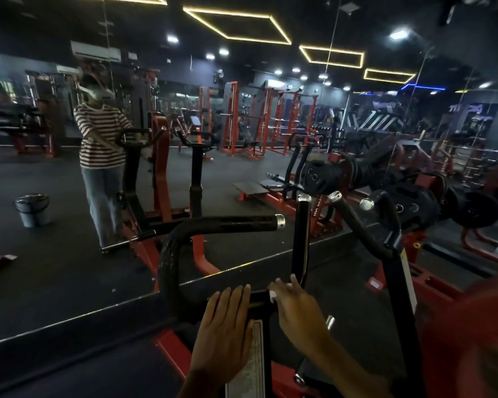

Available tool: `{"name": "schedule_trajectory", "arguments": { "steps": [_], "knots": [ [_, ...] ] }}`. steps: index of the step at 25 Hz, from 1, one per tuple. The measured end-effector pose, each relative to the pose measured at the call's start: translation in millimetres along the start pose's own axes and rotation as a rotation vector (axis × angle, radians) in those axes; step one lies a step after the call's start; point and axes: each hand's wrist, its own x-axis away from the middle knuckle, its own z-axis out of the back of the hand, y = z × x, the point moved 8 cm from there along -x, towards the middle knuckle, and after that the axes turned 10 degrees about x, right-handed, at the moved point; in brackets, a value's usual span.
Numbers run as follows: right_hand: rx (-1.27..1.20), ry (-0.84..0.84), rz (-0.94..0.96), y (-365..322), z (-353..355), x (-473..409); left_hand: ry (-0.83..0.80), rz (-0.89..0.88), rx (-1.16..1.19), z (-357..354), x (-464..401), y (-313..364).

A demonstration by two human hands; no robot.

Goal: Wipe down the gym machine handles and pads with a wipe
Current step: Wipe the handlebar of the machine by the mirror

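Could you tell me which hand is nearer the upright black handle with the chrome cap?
Right. The right hand lies at the upright black handle's base; the left hand rests further left.
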Motion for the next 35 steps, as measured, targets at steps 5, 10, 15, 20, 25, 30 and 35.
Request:
{"name": "schedule_trajectory", "arguments": {
  "steps": [5, 10, 15, 20, 25, 30, 35],
  "knots": [
    [-0.515, 0.306, -0.495, 85.2, 81.9, -37.3, 0.008, 0.002, 0.005, -4.4, -0.6, -0.4],
    [-1.010, 0.272, -1.146, 173.6, 21.4, -91.5, 0.042, -0.010, 0.006, -6.3, -3.0, -2.6],
    [-1.643, 0.083, -0.993, 155.5, -24.6, -133.5, 0.054, -0.017, 0.018, -5.4, -3.3, -2.7],
    [-1.833, 0.095, -0.754, 150.4, -29.6, -128.0, 0.071, -0.032, 0.011, -2.4, -4.6, -2.1],
    [-1.978, 0.089, -0.702, 130.9, -47.2, -102.6, 0.075, -0.022, 0.013, -2.0, -3.6, -1.8],
    [-2.153, 0.041, -0.695, 100.1, -76.9, -52.6, 0.065, -0.029, 0.005, -2.0, -3.5, -0.6],
    [-1.953, -0.016, -0.727, 91.8, -93.3, -9.1, 0.041, -0.024, -0.002, -4.8, -2.1, -3.4]
  ]
}}
